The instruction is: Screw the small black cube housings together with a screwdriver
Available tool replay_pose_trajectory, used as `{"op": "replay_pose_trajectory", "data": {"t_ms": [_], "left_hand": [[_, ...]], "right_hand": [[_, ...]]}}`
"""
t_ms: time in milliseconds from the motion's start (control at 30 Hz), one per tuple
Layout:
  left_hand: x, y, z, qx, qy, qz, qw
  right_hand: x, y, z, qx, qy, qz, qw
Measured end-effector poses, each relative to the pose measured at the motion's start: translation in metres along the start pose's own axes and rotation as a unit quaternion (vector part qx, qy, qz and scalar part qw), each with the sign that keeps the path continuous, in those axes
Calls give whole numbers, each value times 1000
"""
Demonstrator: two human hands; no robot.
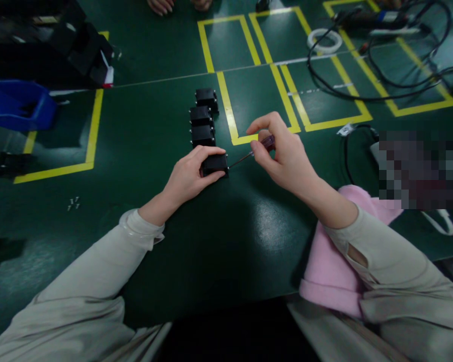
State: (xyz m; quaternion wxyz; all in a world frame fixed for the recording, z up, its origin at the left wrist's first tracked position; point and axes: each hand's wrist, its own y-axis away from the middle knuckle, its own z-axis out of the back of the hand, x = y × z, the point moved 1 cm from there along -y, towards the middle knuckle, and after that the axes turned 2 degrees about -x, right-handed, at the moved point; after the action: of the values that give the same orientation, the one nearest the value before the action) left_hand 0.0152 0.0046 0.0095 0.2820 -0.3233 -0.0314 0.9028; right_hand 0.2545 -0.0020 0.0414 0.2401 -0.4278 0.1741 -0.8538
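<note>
My left hand [191,173] grips a small black block-shaped part [215,163] on the green table, thumb and fingers on its near and far sides. In my right hand [281,151] is a screwdriver [268,142] with a dark reddish handle, pinched between thumb and fingers. Its thin shaft slants down to the left, and the tip meets a small silver screw at the part's right end. Beyond my left hand, several like black parts [202,115] stand in a row running away from me. Small screws show at their ends.
Several loose screws [74,203] lie at left. A blue bin [18,104] and dark boxes stand at the far left. Yellow tape [230,115] marks rectangles. Black cables [313,75], a white ring [324,40] and pink cloth [324,271] are at right. Another person's hands [161,6] show at the top.
</note>
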Motion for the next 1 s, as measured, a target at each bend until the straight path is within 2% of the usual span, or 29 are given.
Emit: {"op": "replay_pose_trajectory", "data": {"t_ms": [600,1000], "left_hand": [[-1,0,1,-2,-5,-4,1000],[1,1,-1,-1,-6,1,1000]], "right_hand": [[4,-1,3,16,34,13,999],[2,-1,2,5,18,8,1000]]}}
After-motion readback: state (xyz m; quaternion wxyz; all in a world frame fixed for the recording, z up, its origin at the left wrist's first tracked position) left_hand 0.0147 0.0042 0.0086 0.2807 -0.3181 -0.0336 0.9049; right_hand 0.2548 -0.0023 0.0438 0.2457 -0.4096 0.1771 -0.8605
